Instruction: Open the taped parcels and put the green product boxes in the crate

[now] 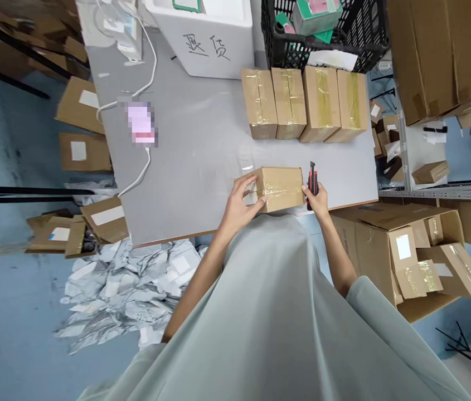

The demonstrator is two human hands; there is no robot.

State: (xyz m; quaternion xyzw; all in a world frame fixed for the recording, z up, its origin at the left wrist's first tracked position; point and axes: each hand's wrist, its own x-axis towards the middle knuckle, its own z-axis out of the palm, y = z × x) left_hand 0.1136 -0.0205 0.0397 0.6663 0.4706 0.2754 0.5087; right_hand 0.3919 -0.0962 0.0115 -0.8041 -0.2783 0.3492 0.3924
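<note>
A small taped cardboard box (283, 188) is at the table's front edge, right before my body. My left hand (238, 205) grips its left end, thumb on the near side and fingers curled around the far corner. At the box's right end, my right hand (319, 201) holds a red and black utility knife (312, 181), pointing away from me. The right fingertips are close to the box's side; whether they press on it I cannot tell. Behind, four-sided taped cartons (323, 106) stand in a row.
A white bin (222, 53) and a black crate (275, 47) stand at the table's back. A pixelated device (141, 122) with a white cable lies left. Grey mailer bags (130, 284) cover the floor at left; a large open carton (373, 245) stands at right.
</note>
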